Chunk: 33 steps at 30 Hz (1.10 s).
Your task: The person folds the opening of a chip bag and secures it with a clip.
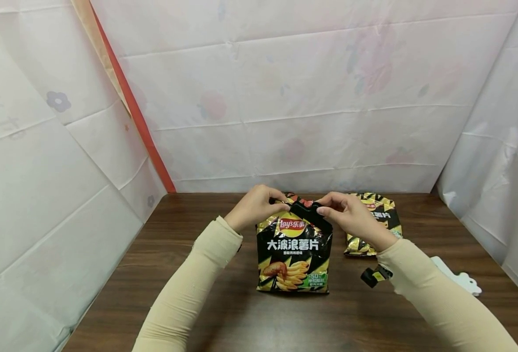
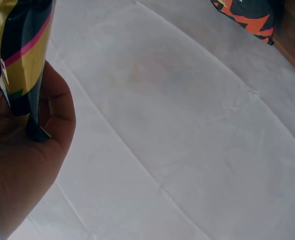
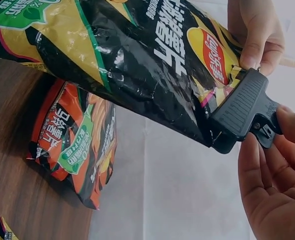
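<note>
Chip bag (image 1: 293, 254) stands upright at the middle of the desk (image 1: 224, 313), black and yellow, print facing me. My left hand (image 1: 253, 207) pinches its top left corner; in the left wrist view the fingers (image 2: 57, 107) are curled round the folded edge of the bag, thumb side pressed against the foil.

My right hand (image 1: 351, 217) holds a black clip (image 1: 308, 211) at the top right of the bag. Right wrist view shows it best: the clip (image 3: 242, 111) bites over the bag's sealed top edge, and my fingers (image 3: 292, 125) touch its handle end (whether they squeeze it or merely rest on it I cannot tell for certain, but they are curled about it).

A second bag (image 1: 373, 222) of the same black-and-yellow print lies flat on the desk, just behind the right hand. An orange and black bag (image 3: 77, 145) lies behind the held one, near the back wall. Another small black clip (image 1: 375, 276) sits on the desk just beside my right sleeve, with a white flat object (image 1: 461, 278) partly hidden behind the forearm.
</note>
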Motion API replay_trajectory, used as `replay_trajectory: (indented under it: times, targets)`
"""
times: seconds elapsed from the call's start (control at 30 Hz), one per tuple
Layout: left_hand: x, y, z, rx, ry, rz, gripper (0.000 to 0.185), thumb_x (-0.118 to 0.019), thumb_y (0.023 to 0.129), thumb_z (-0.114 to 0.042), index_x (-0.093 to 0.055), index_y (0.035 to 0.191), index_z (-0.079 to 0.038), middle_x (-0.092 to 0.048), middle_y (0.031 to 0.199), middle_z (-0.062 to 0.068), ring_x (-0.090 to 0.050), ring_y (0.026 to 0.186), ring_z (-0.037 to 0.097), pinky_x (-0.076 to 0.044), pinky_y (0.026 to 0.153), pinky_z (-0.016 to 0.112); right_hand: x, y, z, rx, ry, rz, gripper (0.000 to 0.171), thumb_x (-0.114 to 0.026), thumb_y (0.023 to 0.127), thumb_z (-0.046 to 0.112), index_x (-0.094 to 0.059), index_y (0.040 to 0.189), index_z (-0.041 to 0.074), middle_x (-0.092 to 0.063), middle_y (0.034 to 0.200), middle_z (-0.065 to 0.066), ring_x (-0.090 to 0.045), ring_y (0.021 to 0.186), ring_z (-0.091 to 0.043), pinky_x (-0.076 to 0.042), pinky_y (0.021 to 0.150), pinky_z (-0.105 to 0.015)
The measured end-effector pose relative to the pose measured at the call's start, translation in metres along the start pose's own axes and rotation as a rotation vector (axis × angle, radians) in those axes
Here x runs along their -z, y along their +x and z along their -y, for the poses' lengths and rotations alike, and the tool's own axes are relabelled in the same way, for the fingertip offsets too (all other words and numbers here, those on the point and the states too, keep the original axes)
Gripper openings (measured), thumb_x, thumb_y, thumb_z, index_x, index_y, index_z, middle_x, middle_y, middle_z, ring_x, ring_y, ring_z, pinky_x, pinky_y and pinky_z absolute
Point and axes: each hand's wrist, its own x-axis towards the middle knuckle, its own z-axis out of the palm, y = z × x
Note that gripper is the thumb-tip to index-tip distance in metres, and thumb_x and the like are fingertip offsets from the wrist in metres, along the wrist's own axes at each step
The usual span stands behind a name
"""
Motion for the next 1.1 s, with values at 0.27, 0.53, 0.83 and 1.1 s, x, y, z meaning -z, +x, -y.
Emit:
replay_trajectory:
  times: [0.27,0.53,0.83,1.1]
  targets:
    - [-0.0002,0.0003,-0.0016,0.018,-0.014,-0.001,0.018,-0.068,0.094,-0.025,-0.077,0.104,-0.014,-0.070,0.068,-0.002,-0.025,0.036,0.008,-0.031,0.043,0.023,-0.0039,0.0004,-0.0020,-0.032,0.001,0.006,0.023,-0.064,0.097,0.027,-0.069,0.111,0.010,-0.068,0.096,-0.012,-0.062,0.077,-0.016,-0.052,0.067,-0.032]
    - [0.0016,0.0005,-0.0036,0.032,-0.006,0.018,0.018,-0.068,0.094,-0.025,-0.077,0.105,-0.014,-0.066,0.062,0.002,-0.024,0.036,0.008,-0.030,0.042,0.023,-0.0029,0.0008,-0.0026,-0.045,0.045,0.027,0.026,-0.063,0.097,0.027,-0.067,0.114,0.008,-0.067,0.098,-0.014,-0.064,0.083,-0.022,-0.053,0.068,-0.029]
    - [0.0020,0.0012,-0.0029,0.034,0.001,0.026,0.020,-0.067,0.094,-0.025,-0.076,0.107,-0.013,-0.070,0.068,0.000,-0.026,0.037,0.008,-0.031,0.042,0.023,-0.0034,0.0033,-0.0090,-0.055,0.051,0.050,0.032,-0.061,0.098,0.029,-0.066,0.121,0.008,-0.067,0.104,-0.014,-0.067,0.088,-0.018,-0.057,0.076,-0.032]
    - [0.0030,0.0013,-0.0035,0.039,0.012,0.033,0.022,-0.067,0.094,-0.026,-0.075,0.109,-0.012,-0.067,0.063,0.005,-0.027,0.037,0.008,-0.032,0.043,0.023,-0.0027,0.0033,-0.0076,-0.077,0.062,0.058,0.034,-0.062,0.097,0.031,-0.065,0.122,0.008,-0.067,0.108,-0.014,-0.067,0.090,-0.017,-0.057,0.078,-0.030]
